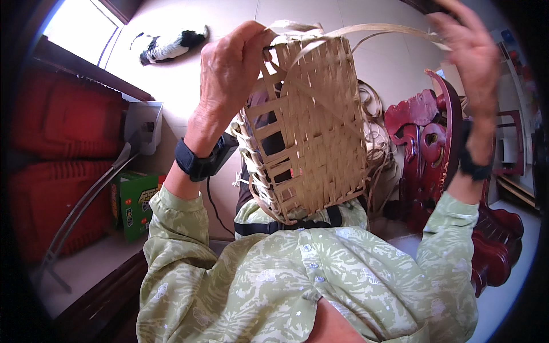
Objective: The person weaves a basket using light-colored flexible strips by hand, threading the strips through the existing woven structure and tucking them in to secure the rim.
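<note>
A half-open woven basket point(326, 126) of flat tan strips rests upright against my lap, its left side still a loose lattice with square gaps. My left hand point(231, 77) is closed on the basket's upper left corner, the fingertips hidden behind the rim. Out to the upper right, my right hand point(466, 43) is raised and slightly blurred, with its fingers closed around the end of a long pale strip point(389, 27). That strip arches from the basket's top edge across to the right hand. Each wrist wears a dark band.
Coiled loose strips point(377, 137) lie beyond the basket's right side. A carved dark red wooden chair point(426, 143) stands to the right. On the left are red plastic bins point(68, 120), a green box point(134, 206) and a metal-framed item point(86, 200). A black-and-white animal point(174, 46) lies on the tiled floor.
</note>
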Motion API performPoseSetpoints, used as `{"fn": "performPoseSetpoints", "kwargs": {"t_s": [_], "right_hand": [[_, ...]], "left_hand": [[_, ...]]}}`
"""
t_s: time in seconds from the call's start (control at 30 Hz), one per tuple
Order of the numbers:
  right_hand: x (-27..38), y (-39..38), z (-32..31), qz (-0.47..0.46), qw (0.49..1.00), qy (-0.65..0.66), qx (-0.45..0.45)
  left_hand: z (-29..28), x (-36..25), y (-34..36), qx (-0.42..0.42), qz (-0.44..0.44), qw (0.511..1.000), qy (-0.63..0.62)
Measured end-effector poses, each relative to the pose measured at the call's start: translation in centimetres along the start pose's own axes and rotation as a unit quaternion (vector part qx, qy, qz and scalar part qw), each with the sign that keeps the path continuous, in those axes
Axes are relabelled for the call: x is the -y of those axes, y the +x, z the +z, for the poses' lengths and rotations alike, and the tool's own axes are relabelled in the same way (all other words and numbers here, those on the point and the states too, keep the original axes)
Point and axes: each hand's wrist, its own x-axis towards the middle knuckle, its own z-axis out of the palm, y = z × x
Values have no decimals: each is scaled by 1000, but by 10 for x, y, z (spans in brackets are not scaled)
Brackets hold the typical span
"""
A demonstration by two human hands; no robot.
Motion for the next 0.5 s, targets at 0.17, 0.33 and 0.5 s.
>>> {"fn": "performPoseSetpoints", "kwargs": {"t_s": [0.17, 0.33, 0.5], "right_hand": [[101, -71, 122, -250, 959, -57, 119], [94, -62, 112, -248, 942, 5, 227], [34, 9, 10, -145, 989, -30, 4]], "left_hand": [[6, -5, 4, -24, 16, 999, -36], [1, -7, 2, -19, 3, 1000, -25], [1, -10, 5, -16, 4, 1000, -15]]}}
